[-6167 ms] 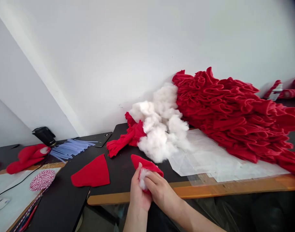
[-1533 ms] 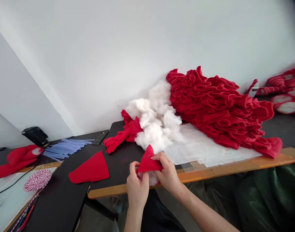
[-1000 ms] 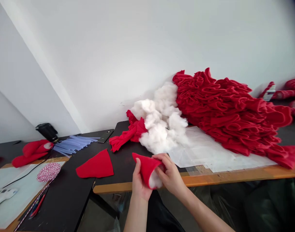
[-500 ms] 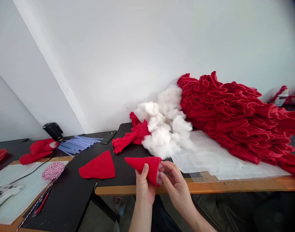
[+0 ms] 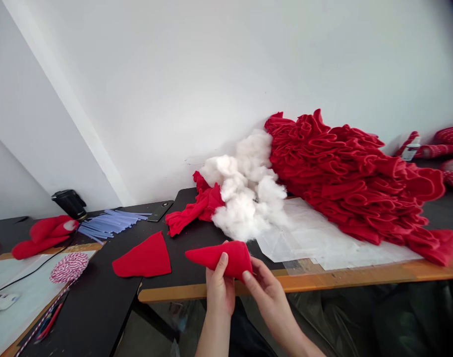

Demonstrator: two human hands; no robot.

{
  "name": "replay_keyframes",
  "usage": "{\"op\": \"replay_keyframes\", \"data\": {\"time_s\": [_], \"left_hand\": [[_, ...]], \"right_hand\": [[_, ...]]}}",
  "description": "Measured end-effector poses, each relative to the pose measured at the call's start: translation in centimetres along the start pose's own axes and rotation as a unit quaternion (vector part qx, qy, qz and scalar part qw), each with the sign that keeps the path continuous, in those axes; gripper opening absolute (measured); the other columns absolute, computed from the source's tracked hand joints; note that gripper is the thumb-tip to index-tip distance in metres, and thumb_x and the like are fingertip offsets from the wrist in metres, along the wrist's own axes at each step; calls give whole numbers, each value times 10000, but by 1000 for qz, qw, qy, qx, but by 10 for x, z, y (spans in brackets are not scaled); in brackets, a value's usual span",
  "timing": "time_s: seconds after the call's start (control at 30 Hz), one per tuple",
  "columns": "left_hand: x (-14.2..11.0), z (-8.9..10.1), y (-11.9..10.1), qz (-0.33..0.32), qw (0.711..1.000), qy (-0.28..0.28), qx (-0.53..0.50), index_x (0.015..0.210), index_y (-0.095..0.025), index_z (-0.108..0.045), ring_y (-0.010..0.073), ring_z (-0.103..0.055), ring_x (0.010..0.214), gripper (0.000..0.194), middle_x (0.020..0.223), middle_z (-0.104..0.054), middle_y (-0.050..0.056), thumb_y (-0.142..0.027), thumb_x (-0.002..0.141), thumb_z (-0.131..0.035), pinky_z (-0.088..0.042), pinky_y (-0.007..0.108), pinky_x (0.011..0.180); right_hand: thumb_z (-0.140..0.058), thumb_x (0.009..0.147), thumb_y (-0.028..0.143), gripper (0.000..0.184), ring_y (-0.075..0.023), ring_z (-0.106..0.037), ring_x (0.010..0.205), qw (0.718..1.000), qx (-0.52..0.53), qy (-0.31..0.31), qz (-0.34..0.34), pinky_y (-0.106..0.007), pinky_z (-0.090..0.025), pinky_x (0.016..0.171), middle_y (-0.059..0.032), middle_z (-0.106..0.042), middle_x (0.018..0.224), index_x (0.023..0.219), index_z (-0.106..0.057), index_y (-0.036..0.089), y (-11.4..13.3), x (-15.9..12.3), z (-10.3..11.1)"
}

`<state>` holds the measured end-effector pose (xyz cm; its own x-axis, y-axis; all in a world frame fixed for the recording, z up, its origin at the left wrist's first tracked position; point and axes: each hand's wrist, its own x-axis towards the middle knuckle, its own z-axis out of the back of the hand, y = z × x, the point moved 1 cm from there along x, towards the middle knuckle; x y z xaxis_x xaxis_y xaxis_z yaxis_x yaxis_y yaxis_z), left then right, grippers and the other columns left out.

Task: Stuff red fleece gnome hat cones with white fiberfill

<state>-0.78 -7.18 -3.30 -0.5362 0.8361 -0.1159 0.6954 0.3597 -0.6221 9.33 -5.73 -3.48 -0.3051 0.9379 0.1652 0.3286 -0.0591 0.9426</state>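
Observation:
A red felt cone (image 5: 206,257), pointing left, is held just above the table's front edge. My left hand (image 5: 219,292) is closed round its middle, thumb on top and fingers beneath. At the wide right end, my right hand (image 5: 266,292) pinches the rim, its thumb in front and fingers behind. The inside of the cone is turned out of sight. Behind it lies a heap of white fluffy stuffing (image 5: 241,198), with crumpled red felt pieces (image 5: 197,208) at its left. A flat red felt piece (image 5: 144,258) rests left of my hands.
A tall pile of red felt pieces (image 5: 341,173) fills the right, partly on white sheeting (image 5: 297,238). Leftward are lilac strips (image 5: 113,223), a phone (image 5: 160,211), a black cup (image 5: 68,202), red-and-white twine (image 5: 68,267), and a white glue gun (image 5: 1,301) with its cord.
The cone's wide end has turned away, hiding the pale stuffing that showed there. My right fingers have moved from the opening to its rim. The view has shifted slightly right.

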Motion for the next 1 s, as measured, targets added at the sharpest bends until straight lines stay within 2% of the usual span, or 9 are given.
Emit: {"op": "replay_keyframes", "data": {"time_s": [0.13, 0.2, 0.33, 0.4, 0.57, 0.7, 0.8, 0.9, 1.0], "left_hand": [[-6, -4, 8, 11, 1000, 7, -17, 1081, -133, -629, 213, -646, 944, 393, 1029, -685, 119, -279, 724, -700, -504, 303, 835], [-6, -4, 7, 12, 999, 6, -32, 1084, -142, -632, 215, -641, 964, 394, 1031, -687, 113, -231, 708, -710, -501, 302, 852], [0, 2, 3, 4, 999, -1, -53, 1108, -173, -622, 218, -648, 958, 395, 1046, -684, 98, -184, 719, -690, -513, 315, 838], [1, 6, 3, -5, 999, -10, -53, 1114, -185, -614, 220, -648, 960, 404, 1037, -688, 88, -173, 718, -688, -516, 316, 832], [-4, 11, 5, -18, 997, -19, -70, 1032, -168, -630, 202, -663, 891, 335, 960, -704, 83, -211, 709, -709, -513, 314, 830], [-1, 17, -8, -32, 995, -41, -86, 1114, -178, -580, 196, -665, 868, 438, 958, -698, 78, -225, 701, -721, -519, 313, 809], [1, 22, -19, -25, 994, -52, -88, 1171, -191, -537, 207, -659, 908, 492, 1028, -682, 91, -219, 711, -710, -517, 317, 816], [-1, 24, -26, -16, 996, -8, -85, 1274, -227, -447, 243, -624, 1020, 614, 1127, -649, 101, -200, 715, -699, -489, 355, 883], [-6, 23, -30, -15, 997, 27, -74, 1344, -265, -361, 249, -602, 1065, 720, 1169, -632, 92, -179, 711, -692, -453, 378, 936]], "right_hand": [[-663, 760, 419, 261, -231, -611, 832, 998, 27, 45, -30, -365, -482, 831, -61, -676, 859, 845, -654, 172, 1, 2, -8], [-675, 752, 409, 250, -217, -612, 822, 996, 45, 56, -44, -347, -484, 823, -50, -676, 853, 838, -653, 175, 2, 5, -7], [-715, 716, 416, 320, -202, -596, 917, 998, 44, -1, -41, -274, -489, 803, -44, -666, 968, 951, -635, 214, 4, 5, -5], [-722, 706, 427, 357, -201, -593, 929, 998, 42, -8, -44, -257, -490, 791, -45, -663, 979, 984, -628, 223, 4, 6, -9], [-699, 725, 446, 298, -171, -603, 764, 994, 59, 48, -80, -242, -492, 716, -29, -682, 848, 886, -659, 199, -6, 17, -25], [-682, 737, 466, 286, -148, -579, 684, 992, 56, 76, -89, -217, -482, 630, -25, -677, 791, 800, -650, 189, -14, 19, -31], [-708, 717, 459, 316, -183, -610, 838, 995, 41, 63, -67, -237, -509, 730, -43, -680, 925, 906, -647, 214, -11, 17, -31], [-708, 729, 434, 437, -218, -576, 1049, 994, 50, 81, -52, -290, -491, 881, -59, -637, 1131, 1112, -592, 260, -6, 14, -33], [-660, 779, 425, 493, -232, -541, 1134, 988, 69, 121, -66, -358, -442, 976, -63, -576, 1254, 1230, -524, 280, -3, 12, -37]]}}
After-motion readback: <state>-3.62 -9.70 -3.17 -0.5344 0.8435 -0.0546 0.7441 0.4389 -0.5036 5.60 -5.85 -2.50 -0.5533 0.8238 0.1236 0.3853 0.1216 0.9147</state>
